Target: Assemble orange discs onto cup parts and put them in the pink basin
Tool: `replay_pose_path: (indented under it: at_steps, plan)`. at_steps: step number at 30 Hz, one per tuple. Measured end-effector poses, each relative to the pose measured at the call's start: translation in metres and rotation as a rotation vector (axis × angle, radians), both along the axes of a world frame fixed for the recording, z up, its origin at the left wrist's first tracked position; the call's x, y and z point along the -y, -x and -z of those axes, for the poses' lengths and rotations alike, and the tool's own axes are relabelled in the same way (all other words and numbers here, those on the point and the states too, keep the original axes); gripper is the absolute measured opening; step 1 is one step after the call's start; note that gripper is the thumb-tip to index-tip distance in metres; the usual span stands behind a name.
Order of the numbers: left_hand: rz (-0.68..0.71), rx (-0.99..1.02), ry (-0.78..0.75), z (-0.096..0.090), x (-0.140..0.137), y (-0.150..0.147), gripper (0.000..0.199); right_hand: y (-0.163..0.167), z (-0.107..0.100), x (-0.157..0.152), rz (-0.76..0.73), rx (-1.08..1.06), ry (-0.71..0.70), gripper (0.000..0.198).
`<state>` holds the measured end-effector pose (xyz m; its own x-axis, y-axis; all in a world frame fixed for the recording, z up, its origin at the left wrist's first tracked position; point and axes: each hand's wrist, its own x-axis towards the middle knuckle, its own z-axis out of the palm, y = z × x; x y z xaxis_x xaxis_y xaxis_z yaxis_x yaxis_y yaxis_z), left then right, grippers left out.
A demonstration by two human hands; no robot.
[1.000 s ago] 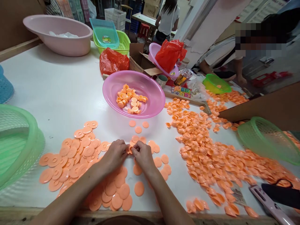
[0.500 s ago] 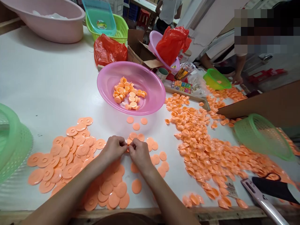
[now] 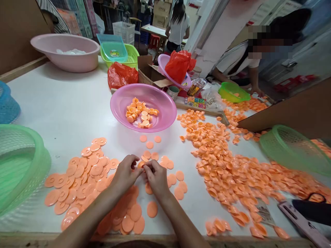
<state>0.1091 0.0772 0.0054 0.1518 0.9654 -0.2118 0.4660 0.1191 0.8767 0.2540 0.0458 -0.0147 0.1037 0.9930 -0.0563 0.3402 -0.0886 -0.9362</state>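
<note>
My left hand (image 3: pixel 127 173) and my right hand (image 3: pixel 157 176) meet over the table, their fingertips closed around a small orange plastic piece (image 3: pixel 141 164). The fingers partly cover it, so its exact shape is hard to make out. Left of and beneath my forearms lies a heap of flat orange discs (image 3: pixel 89 170), some with a ring in the centre. A few loose discs (image 3: pixel 152 209) lie around my right hand. Beyond my hands stands a pink basin (image 3: pixel 165 115) with several assembled orange pieces (image 3: pixel 134 109) in it. To the right spreads a large pile of small orange cups (image 3: pixel 219 155).
Green baskets stand at the left (image 3: pixel 38 151) and right (image 3: pixel 292 148); a blue basket (image 3: pixel 9 103) is at the far left. Scissors (image 3: pixel 312 210) lie near right. Red bags (image 3: pixel 122 75), a carton (image 3: pixel 150 74) and a pale pink tub (image 3: pixel 72 57) stand behind. A co-worker (image 3: pixel 232 65) reaches in at far right.
My head view has tilted up and shifted left, showing more background. My fingers have loosened slightly and turned, so more of the orange piece shows between them.
</note>
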Motion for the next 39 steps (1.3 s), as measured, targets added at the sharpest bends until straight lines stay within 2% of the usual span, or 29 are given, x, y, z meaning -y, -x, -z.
replay_pose_path:
  at_steps: [2, 6, 8, 12, 17, 20, 23, 25, 27, 28, 30, 33, 36, 39]
  plan:
    - [0.003, 0.157, 0.038, -0.005, 0.012, 0.001, 0.03, -0.002, -0.004, 0.014, 0.048, -0.044, -0.099, 0.009]
    - [0.046, 0.43, 0.145, -0.008, 0.03, -0.001, 0.024, -0.006, -0.016, 0.032, 0.055, 0.05, -0.24, 0.01]
    - [0.02, 0.464, 0.13, -0.008, 0.035, -0.003, 0.025, -0.007, -0.022, 0.035, 0.073, 0.071, -0.253, 0.007]
    - [0.012, 0.491, 0.114, -0.004, 0.04, -0.008, 0.026, -0.01, -0.025, 0.034, 0.009, 0.058, -0.212, 0.028]
    - [0.021, 0.424, 0.104, -0.006, 0.045, -0.012, 0.02, -0.016, -0.024, 0.032, -0.053, 0.05, -0.197, 0.028]
    - [-0.055, 0.283, -0.034, -0.027, 0.015, -0.009, 0.02, -0.021, -0.027, 0.032, -0.072, -0.019, -0.101, 0.035]
    - [-0.202, 0.208, -0.219, -0.066, -0.046, 0.001, 0.032, -0.029, -0.028, 0.033, 0.013, -0.017, -0.043, 0.033]
    - [-0.265, 0.181, -0.328, -0.09, -0.083, 0.013, 0.049, -0.036, -0.025, 0.036, 0.041, 0.026, -0.019, 0.025]
    - [-0.233, 0.018, -0.384, -0.102, -0.1, 0.03, 0.044, -0.044, -0.021, 0.04, 0.037, 0.075, 0.006, 0.02]
    - [-0.168, -0.103, -0.376, -0.101, -0.1, 0.041, 0.034, -0.049, -0.019, 0.042, 0.035, 0.098, 0.015, 0.019]
    - [0.025, -0.363, -0.284, -0.083, -0.087, 0.063, 0.018, -0.057, -0.015, 0.046, 0.039, 0.136, 0.021, 0.019]
    - [0.193, -0.584, -0.122, -0.035, -0.054, 0.083, 0.018, -0.061, -0.011, 0.05, -0.016, 0.202, -0.02, 0.021]
    - [0.214, -0.584, -0.168, 0.006, -0.031, 0.069, 0.023, -0.051, -0.01, 0.051, -0.173, 0.379, -0.081, 0.034]
    - [0.23, -0.411, -0.325, 0.021, -0.028, 0.036, 0.027, -0.04, -0.016, 0.054, -0.311, 0.528, -0.047, 0.032]
